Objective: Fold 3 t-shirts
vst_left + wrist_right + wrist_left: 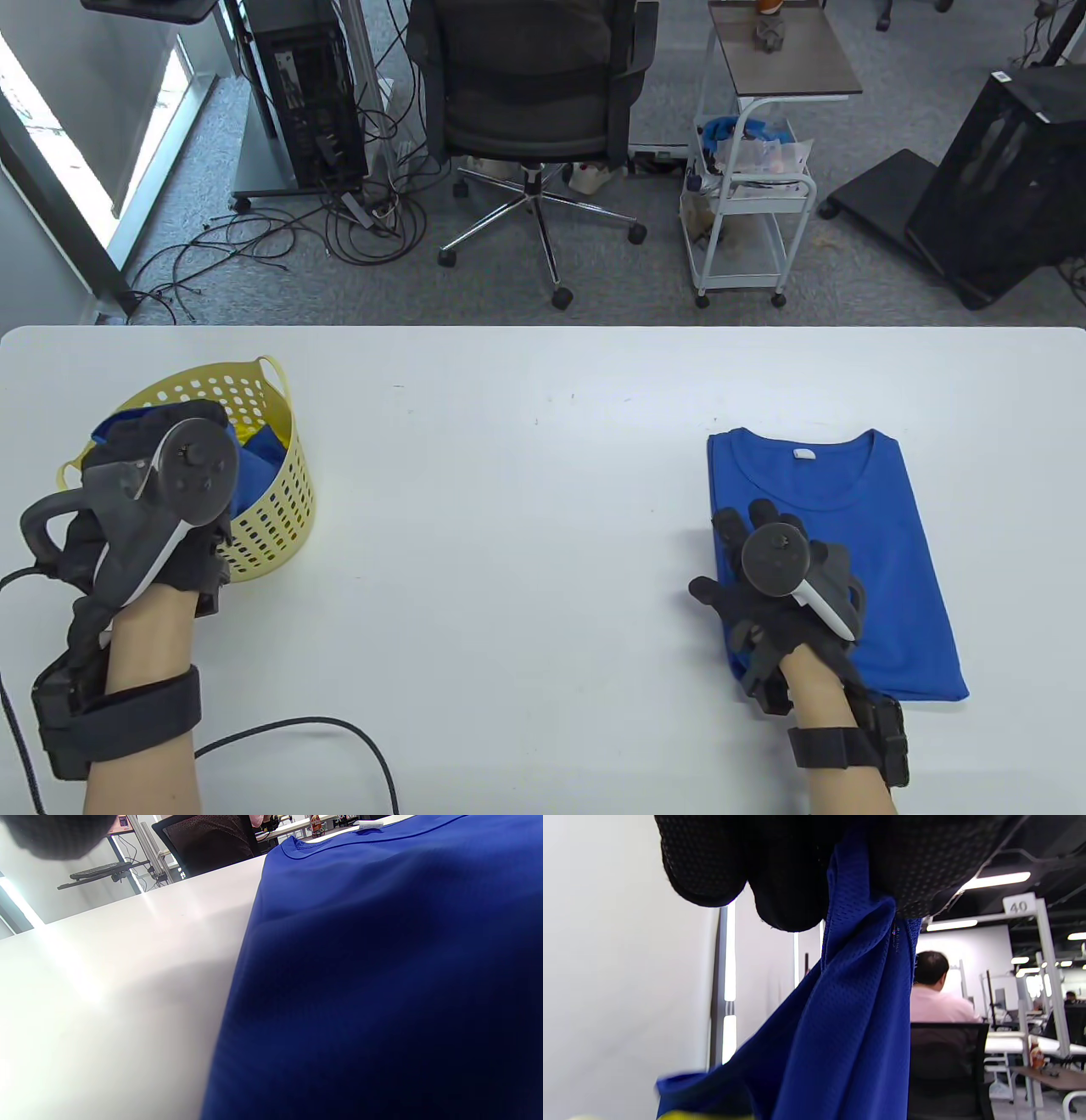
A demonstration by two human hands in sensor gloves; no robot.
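at the left of the table view, the left hand (161, 509) sits over the yellow laundry basket (280, 501), fingers pinching a bunched blue t-shirt (848, 1018), probably to lift it out for folding. one shirt shows in the basket; any more are hidden. at the lower right, one folded blue t-shirt (865, 526) lies flat, the right hand (776, 586) spread flat on its left edge, seemingly smoothing it.

basket (280, 501) at table's (526, 509) left with t-shirt (254, 467) inside, folded t-shirt (857, 526) at right
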